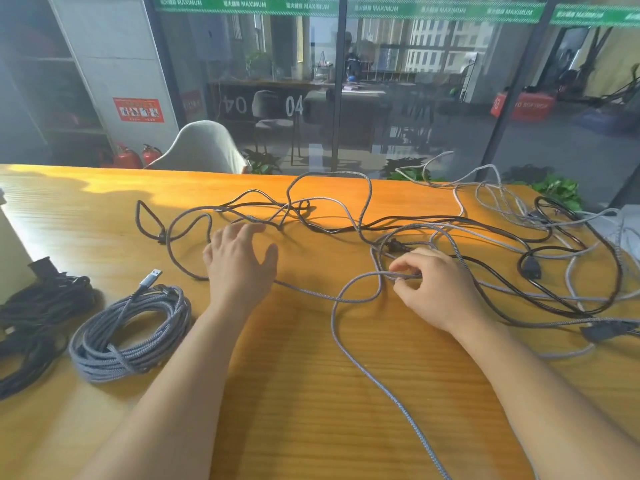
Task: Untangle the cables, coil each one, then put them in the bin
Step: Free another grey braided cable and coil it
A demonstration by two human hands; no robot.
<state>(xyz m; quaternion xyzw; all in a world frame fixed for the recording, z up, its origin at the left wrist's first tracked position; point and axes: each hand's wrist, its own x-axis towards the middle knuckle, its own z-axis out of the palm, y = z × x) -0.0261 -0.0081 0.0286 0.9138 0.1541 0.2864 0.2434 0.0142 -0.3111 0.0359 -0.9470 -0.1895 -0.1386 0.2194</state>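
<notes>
Nearest to me, a grey braided cable (374,379) runs up from the bottom edge of the frame across the orange wooden surface (311,427), between my two forearms. At lower left sits a grey coil (130,332), already wound, its silver USB plug (152,276) sticking out at the top. Left of it, at the frame's edge, lies a black coiled bundle (38,320).

My hands are well apart. My left hand (239,261), centre-left of the frame, is flat with fingers spread, palm down, holding nothing; its fingertips reach toward the loose strands. My right hand (433,289), centre-right, has its fingers curled, pinching a loop of that grey braided cable just above the surface.

Just beyond my right hand lies a small black plug (394,244). Past both hands the tangle (346,216) spreads across the middle of the frame: black and grey strands crossing, one grey loop arching up off the surface. At right the knot thickens, with a black connector (530,268) among pale grey lines (485,192) trailing toward the far edge.

Beyond the surface stand a pale chair (204,147), red fire extinguishers (131,155) at left, and a glass wall (381,81).
</notes>
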